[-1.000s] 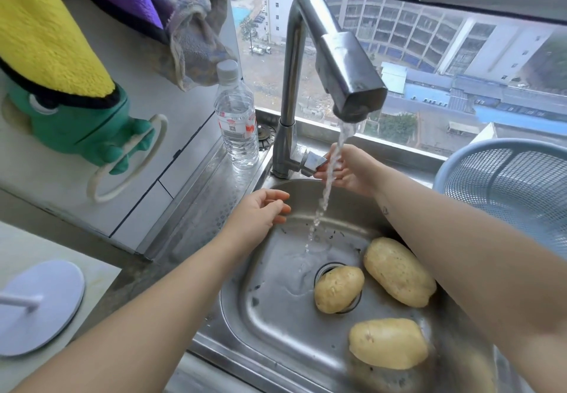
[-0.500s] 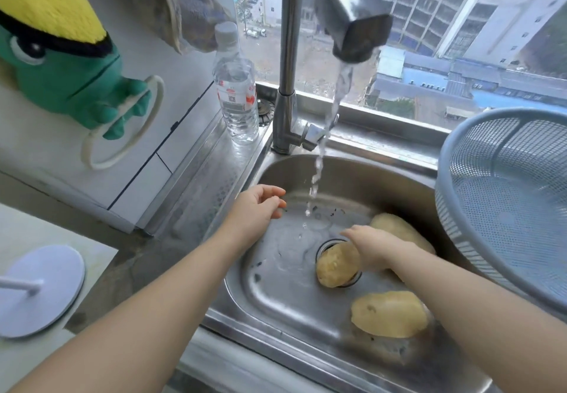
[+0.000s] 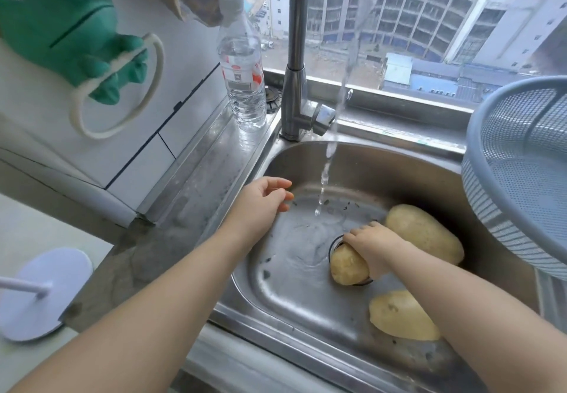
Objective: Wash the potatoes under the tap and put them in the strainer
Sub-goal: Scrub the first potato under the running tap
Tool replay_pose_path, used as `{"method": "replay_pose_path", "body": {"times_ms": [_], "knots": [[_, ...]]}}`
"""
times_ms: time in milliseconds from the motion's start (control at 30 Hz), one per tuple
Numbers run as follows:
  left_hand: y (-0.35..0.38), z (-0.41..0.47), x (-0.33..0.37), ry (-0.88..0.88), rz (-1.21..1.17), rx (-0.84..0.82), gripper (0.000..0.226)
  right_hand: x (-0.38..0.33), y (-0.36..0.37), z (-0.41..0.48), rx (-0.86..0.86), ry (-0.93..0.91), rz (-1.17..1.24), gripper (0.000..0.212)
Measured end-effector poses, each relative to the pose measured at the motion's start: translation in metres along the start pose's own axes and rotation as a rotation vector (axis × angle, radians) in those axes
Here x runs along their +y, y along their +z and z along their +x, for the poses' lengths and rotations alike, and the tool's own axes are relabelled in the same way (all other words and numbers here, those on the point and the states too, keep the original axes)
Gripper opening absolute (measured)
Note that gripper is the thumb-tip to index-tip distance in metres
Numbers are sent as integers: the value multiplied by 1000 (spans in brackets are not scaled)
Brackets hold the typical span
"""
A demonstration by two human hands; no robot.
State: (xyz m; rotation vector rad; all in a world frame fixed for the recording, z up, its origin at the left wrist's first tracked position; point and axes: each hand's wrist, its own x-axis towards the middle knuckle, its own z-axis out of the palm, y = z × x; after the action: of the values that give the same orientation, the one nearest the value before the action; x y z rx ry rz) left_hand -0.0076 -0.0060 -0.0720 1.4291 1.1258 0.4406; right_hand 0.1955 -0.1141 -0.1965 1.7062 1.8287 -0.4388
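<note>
Three potatoes lie in the steel sink [image 3: 276, 288]. My right hand [image 3: 372, 243] grips the small potato [image 3: 346, 265] that sits over the drain. A large potato [image 3: 426, 233] lies just behind it, and another potato [image 3: 399, 316] lies nearer the front, partly under my right forearm. My left hand [image 3: 260, 200] hovers at the sink's left rim, fingers loosely curled, holding nothing. Water [image 3: 326, 168] streams from the tap [image 3: 296, 64] and lands left of the drain. The blue-grey strainer [image 3: 518, 174] stands at the right, with nothing visible inside.
A clear water bottle [image 3: 244, 67] stands on the ledge left of the tap. A green frog towel holder [image 3: 70, 36] hangs on the wall at left. A white round stand base [image 3: 43, 294] sits on the counter at lower left. The window sill runs behind the sink.
My right hand left the tap handle, dropped into the sink and closed on the small potato over the drain. My left hand stayed at the sink rim. My view tilted downward.
</note>
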Motion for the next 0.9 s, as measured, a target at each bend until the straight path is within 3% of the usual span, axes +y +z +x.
{"method": "replay_pose_path", "body": {"times_ms": [200, 333, 533, 600, 767, 900], "knots": [[0, -14, 7, -55, 18, -25, 20, -10, -17, -39, 180, 82, 229, 75], [0, -29, 11, -161, 26, -36, 19, -22, -55, -84, 369, 195, 543, 77], [15, -63, 26, -400, -299, -184, 65, -45, -109, -128, 582, 380, 953, 79], [24, -71, 28, -392, -415, -232, 67, -58, -120, -132, 633, 437, 1018, 80], [27, -63, 26, -375, -644, -85, 69, -86, -140, -136, 678, 423, 1065, 78], [6, -45, 27, -335, -579, -270, 65, -80, -150, -139, 599, 378, 1285, 77]]}}
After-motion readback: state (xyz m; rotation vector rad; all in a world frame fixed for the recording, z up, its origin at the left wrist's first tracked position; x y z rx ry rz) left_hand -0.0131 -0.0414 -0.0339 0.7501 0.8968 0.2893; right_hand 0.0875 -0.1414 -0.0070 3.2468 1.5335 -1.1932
